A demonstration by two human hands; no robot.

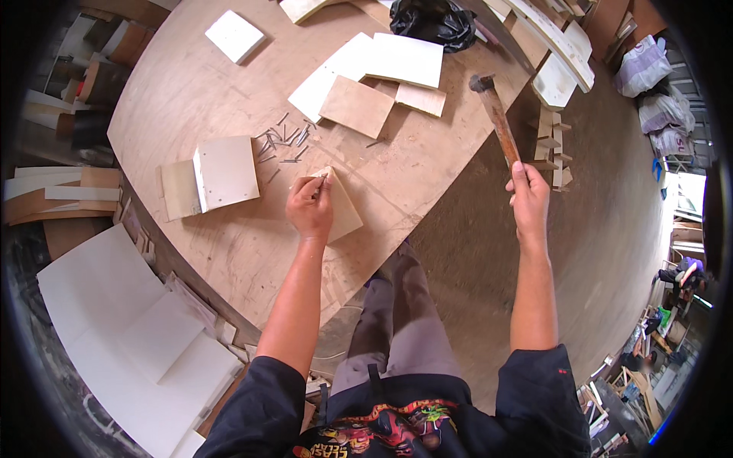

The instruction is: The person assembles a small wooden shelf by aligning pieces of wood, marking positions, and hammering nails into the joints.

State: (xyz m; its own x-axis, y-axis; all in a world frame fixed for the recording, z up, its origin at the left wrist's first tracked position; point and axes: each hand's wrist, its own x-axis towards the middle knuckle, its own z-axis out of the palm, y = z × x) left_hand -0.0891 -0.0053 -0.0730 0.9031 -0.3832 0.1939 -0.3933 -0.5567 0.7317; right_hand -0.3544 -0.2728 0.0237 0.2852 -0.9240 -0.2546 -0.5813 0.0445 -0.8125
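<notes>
My right hand [528,200] grips a hammer [500,122] by its worn wooden handle, with the dark metal head raised above the table's right edge. My left hand [310,206] is pinched on a small nail [324,176] at the far end of a wooden block [346,216], and the hand partly covers that block. Just beyond my left hand, several loose nails [284,140] are scattered on the wooden table [397,191]. Left of it sits a joined piece of pale boards [227,174] with small marks on its top.
White and plain wooden boards [405,59] overlap at the table's far side, beside a black plastic bag [434,23]. A white square block [234,37] lies at the far left. Large white panels [130,305] lean at the lower left. Sacks [643,67] stand at the right.
</notes>
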